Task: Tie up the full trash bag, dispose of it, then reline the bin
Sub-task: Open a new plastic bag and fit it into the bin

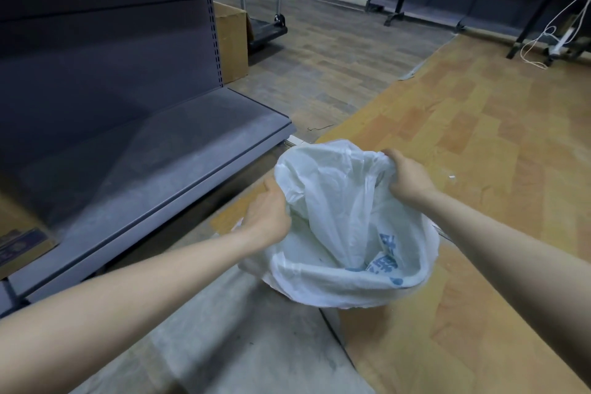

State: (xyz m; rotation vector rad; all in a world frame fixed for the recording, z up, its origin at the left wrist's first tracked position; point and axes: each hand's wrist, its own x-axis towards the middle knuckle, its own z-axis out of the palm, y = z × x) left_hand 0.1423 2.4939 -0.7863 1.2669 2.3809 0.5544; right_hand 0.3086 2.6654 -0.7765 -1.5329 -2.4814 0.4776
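Observation:
A white plastic trash bag (332, 201) with blue print stands open on the floor below me, its mouth spread wide and its near edge folded outward. The bin itself is hidden under the bag. My left hand (270, 213) grips the bag's left edge. My right hand (406, 179) is closed on a bunched part of the far right edge, lifted a little higher. The bag's far side stands up between the two hands.
A grey metal shelving unit (144, 144) with a low base shelf stands close on the left. A cardboard box (232, 41) and a platform trolley (267, 29) sit behind it. Black table legs and white cables (543, 38) are at the far right. Wood-pattern floor (479, 125) lies ahead.

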